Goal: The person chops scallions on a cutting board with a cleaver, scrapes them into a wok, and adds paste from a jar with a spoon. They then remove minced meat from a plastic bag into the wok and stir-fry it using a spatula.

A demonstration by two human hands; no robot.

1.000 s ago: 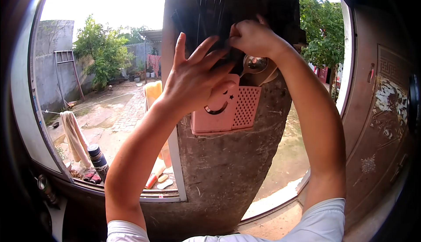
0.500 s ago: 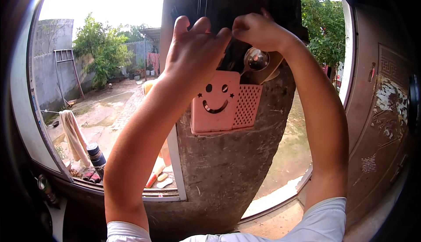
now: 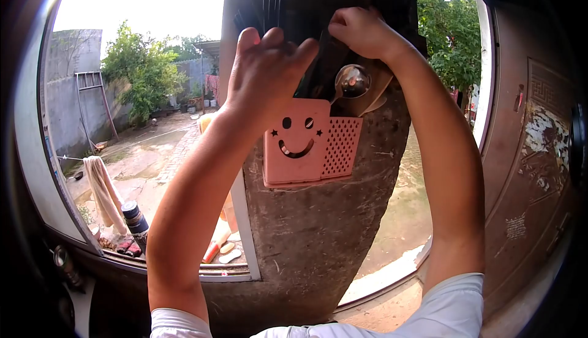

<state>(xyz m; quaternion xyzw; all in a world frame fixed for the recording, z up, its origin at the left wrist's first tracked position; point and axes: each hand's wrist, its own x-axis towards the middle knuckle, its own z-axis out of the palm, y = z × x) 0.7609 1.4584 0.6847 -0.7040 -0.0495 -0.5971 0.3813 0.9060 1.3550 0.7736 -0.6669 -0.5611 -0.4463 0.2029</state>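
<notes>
1. Right hand (image 3: 367, 35): the fingers (image 3: 340, 24) are bent and bunched close together, thumb side towards the left hand. Shadow hides their tips, so I cannot tell whether they pinch anything.
2. Left hand (image 3: 266, 71): the back faces the camera, with the fingers (image 3: 248, 37) folded forward and slightly parted at the knuckles. Their tips are out of sight; whether they grip anything cannot be told.
3. Between the hands, a dark upright piece (image 3: 321, 59) slants above the holder; its outline fades into the shade.
4. Just below the right hand is a metal ladle (image 3: 353, 82), its shiny bowl uppermost. Beside it, a pale, flat-edged utensil (image 3: 381, 93) leans outward to the right.
5. Several thin rods (image 3: 270, 8) stand above the left hand's knuckles.
6. Below both hands, the pink utensil holder (image 3: 300, 161) sits against a rough concrete pillar (image 3: 312, 234). A smiling face and stars are cut in its front; the right section is perforated.
7. Farther out, a window frame (image 3: 246, 234) stands left of the pillar and a brown door (image 3: 511, 172) to the right.
</notes>
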